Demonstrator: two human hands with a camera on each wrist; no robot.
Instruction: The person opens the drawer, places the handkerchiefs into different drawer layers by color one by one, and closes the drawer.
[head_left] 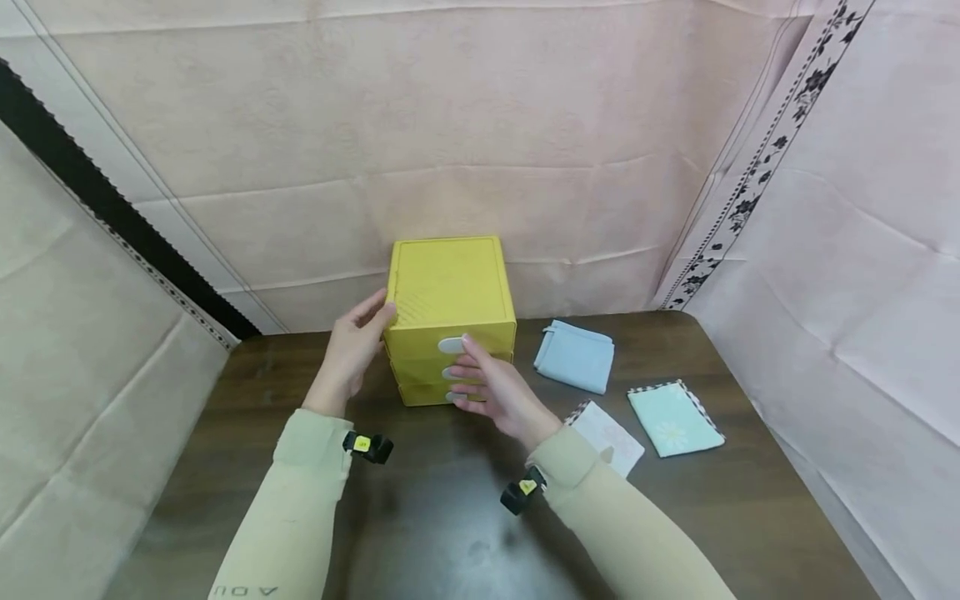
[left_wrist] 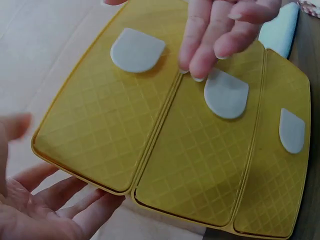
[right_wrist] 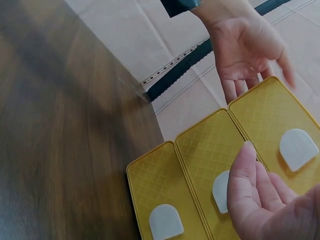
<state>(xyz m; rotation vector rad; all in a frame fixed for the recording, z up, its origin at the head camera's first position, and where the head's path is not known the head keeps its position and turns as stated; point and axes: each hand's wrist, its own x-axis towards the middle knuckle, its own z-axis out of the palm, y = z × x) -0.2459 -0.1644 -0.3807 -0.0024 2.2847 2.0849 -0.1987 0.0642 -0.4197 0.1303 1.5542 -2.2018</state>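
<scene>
A yellow box with three stacked drawers (head_left: pixel 450 283) stands at the back of the table. Each drawer front bears a white rounded tab, such as the top one (left_wrist: pixel 137 50). My left hand (head_left: pixel 352 346) lies along the box's left side, fingers extended and the thumb near the top edge. In front of the drawers is my right hand (head_left: pixel 502 392), its fingers loosely straight beside the tabs. In the right wrist view its fingertips cover part of the middle tab (right_wrist: pixel 220 192); whether they touch it I cannot tell. All drawers look closed.
Three folded cloths lie right of the box: a blue one (head_left: pixel 575 357), a white one (head_left: pixel 607 437) partly behind my right sleeve, and a mint green one (head_left: pixel 675 419). Pale fabric (head_left: pixel 525 125) hangs behind the dark wooden table (head_left: pixel 435 517) and at both sides.
</scene>
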